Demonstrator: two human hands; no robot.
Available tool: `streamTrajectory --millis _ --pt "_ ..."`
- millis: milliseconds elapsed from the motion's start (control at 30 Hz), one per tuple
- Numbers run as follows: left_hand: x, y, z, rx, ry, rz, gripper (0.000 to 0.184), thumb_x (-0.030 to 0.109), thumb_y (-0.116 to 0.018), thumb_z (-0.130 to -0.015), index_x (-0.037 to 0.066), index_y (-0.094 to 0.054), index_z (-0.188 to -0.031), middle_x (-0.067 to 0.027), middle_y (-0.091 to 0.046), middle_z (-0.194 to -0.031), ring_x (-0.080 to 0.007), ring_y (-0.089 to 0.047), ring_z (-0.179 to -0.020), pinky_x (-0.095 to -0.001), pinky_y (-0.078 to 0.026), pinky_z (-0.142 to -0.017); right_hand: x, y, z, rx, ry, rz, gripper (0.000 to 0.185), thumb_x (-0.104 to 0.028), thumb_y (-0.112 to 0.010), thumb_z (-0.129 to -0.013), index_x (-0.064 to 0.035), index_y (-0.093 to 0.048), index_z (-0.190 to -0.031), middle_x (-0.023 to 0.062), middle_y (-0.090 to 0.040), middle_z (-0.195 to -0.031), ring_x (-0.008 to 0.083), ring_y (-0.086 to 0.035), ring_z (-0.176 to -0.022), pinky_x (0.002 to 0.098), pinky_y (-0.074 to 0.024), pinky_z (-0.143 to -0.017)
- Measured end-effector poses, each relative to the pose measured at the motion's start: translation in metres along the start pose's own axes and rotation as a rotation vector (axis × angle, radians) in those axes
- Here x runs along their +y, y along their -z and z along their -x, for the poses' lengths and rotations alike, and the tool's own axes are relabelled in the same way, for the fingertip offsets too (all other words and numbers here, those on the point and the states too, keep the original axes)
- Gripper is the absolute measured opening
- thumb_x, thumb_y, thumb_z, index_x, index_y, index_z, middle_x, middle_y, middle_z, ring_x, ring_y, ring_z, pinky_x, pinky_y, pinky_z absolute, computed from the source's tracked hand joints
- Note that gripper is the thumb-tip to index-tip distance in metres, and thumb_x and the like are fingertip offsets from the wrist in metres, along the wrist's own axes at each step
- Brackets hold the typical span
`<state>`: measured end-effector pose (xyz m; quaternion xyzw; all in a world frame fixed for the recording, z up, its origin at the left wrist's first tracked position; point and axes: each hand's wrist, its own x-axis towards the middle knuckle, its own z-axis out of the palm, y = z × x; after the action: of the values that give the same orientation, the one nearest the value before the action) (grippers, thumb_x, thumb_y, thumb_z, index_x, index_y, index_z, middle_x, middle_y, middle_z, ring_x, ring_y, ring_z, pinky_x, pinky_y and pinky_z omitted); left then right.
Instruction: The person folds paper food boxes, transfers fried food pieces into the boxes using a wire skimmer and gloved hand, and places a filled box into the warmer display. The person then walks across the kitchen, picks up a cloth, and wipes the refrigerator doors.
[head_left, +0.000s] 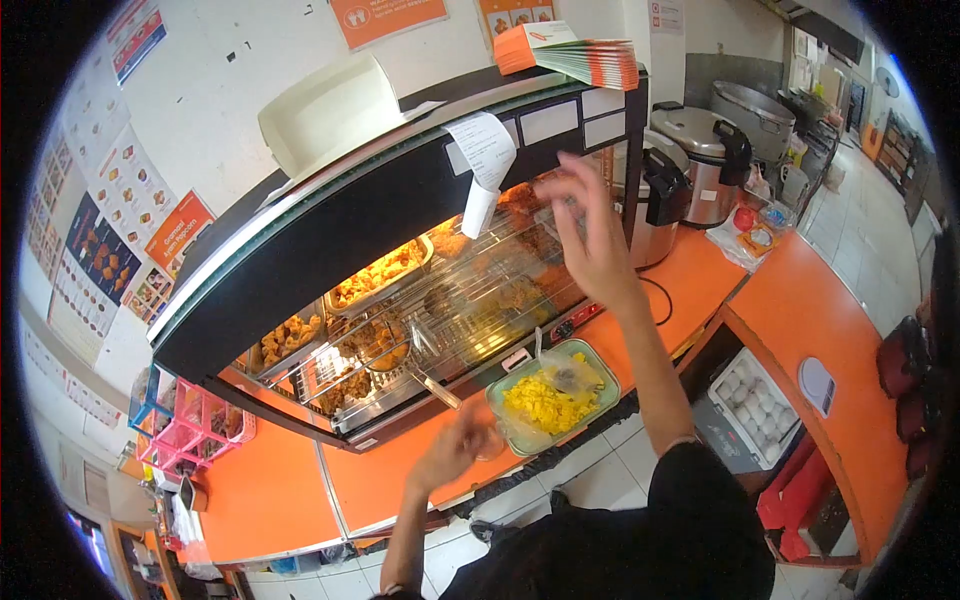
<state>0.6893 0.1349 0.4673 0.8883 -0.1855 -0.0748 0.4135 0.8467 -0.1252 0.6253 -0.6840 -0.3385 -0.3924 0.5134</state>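
On the orange surface [385,487], at its front edge, we have one green tray [521,440] heaped with yellow rice [535,402], with some clear plastic [573,372] lying over its far part. Of our two hands, the left hand [450,452] is just beside this tray, its fingers curled; blur keeps us from telling whether it grips anything. Our right hand [590,230] is raised before the one display case [330,240], fingers spread and loose, holding nothing that we can see. Near its fingertips a printed paper slip [484,150] hangs down the front of the case.

Inside the case we count at least two containers: one holds small golden fried pieces [375,285], the other browner fried pieces [290,338]. More fried food lies on the racks, too crowded for us to count. One wooden handle [436,388] pokes out over the front, towards our left hand.

On top of the case sit one white open box [335,118] and one stack of orange-and-white cards [585,62]. Beyond its right end stand two rice cookers [703,135] and one large metal pot [755,112]. Lower right, a single box [727,428] holds many white rounded bundles [755,398].
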Motion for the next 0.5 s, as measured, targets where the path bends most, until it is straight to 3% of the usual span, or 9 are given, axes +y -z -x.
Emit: streamTrajectory --millis 33,100,167,200,267,333,500 --pt "0.046 0.018 -0.02 0.135 -0.117 0.184 0.052 -0.001 -0.048 -0.084 0.003 -0.035 -0.134 -0.015 -0.059 -0.106 -0.0225 -0.061 -0.092 -0.0328 -0.049 -0.08 0.0 -0.001 -0.023 -0.03 0.062 0.058 0.04 -0.004 -0.046 -0.092 -0.0024 -0.035 -0.131 0.011 -0.061 -0.103 0.0248 -0.059 -0.092 0.0358 -0.0443 -0.083" --pt "0.075 0.039 -0.057 0.327 -0.243 0.224 0.052 -0.002 -0.05 -0.083 0.001 -0.034 -0.132 -0.0163 -0.052 -0.116 -0.0242 -0.056 -0.104 -0.0344 -0.045 -0.089 0.001 -0.005 -0.061 -0.06 0.134 0.118 0.041 -0.004 -0.045 -0.092 -0.0025 -0.034 -0.132 0.0113 -0.062 -0.104 0.0276 -0.059 -0.095 0.0398 -0.043 -0.088" --pt "0.104 0.06 -0.09 0.483 -0.356 0.08 0.049 0.0 -0.053 -0.083 0.001 -0.036 -0.128 -0.0168 -0.052 -0.115 -0.0248 -0.053 -0.109 -0.0368 -0.043 -0.092 0.0 -0.011 -0.09 -0.125 0.349 0.286 0.045 -0.004 -0.045 -0.09 -0.0028 -0.033 -0.133 0.012 -0.063 -0.106 0.0309 -0.058 -0.101 0.0459 -0.0383 -0.095" --pt "0.116 0.067 -0.104 0.547 -0.359 0.085 0.048 -0.001 -0.054 -0.083 0.001 -0.035 -0.127 -0.0155 -0.052 -0.115 -0.0239 -0.052 -0.11 -0.0369 -0.042 -0.094 0.003 -0.015 -0.099 -0.125 0.357 0.289 0.045 -0.004 -0.045 -0.09 -0.0028 -0.033 -0.133 0.012 -0.063 -0.106 0.0309 -0.058 -0.101 0.0459 -0.0383 -0.095" --pt "0.131 0.077 -0.131 0.614 -0.369 0.089 0.048 -0.001 -0.055 -0.082 0.002 -0.035 -0.126 -0.0143 -0.051 -0.115 -0.023 -0.051 -0.111 -0.0369 -0.041 -0.096 0.007 -0.022 -0.112 -0.226 0.359 0.327 0.047 -0.004 -0.043 -0.09 -0.0077 -0.032 -0.135 0.0105 -0.063 -0.108 0.032 -0.055 -0.106 0.045 -0.0363 -0.096" --pt "0.135 0.082 -0.157 0.85 -0.44 -0.11 0.05 0.005 -0.062 -0.08 -0.001 -0.035 -0.122 -0.0174 -0.051 -0.113 -0.0264 -0.051 -0.11 -0.0389 -0.041 -0.094 0.006 -0.021 -0.12 -0.286 0.298 0.343 0.047 -0.005 -0.042 -0.09 -0.01 -0.032 -0.136 0.011 -0.063 -0.108 0.0313 -0.054 -0.109 0.0444 -0.037 -0.096" --pt "0.149 0.084 -0.194 1.035 -0.481 -0.163 0.057 0.01 -0.068 -0.078 -0.003 -0.032 -0.12 -0.024 -0.051 -0.115 -0.0317 -0.052 -0.109 -0.0398 -0.042 -0.092 0.008 -0.024 -0.135 -0.447 0.176 0.317 0.05 -0.004 -0.043 -0.089 -0.0104 -0.03 -0.137 0.0188 -0.066 -0.098 0.0382 -0.06 -0.098 0.0455 -0.046 -0.083"
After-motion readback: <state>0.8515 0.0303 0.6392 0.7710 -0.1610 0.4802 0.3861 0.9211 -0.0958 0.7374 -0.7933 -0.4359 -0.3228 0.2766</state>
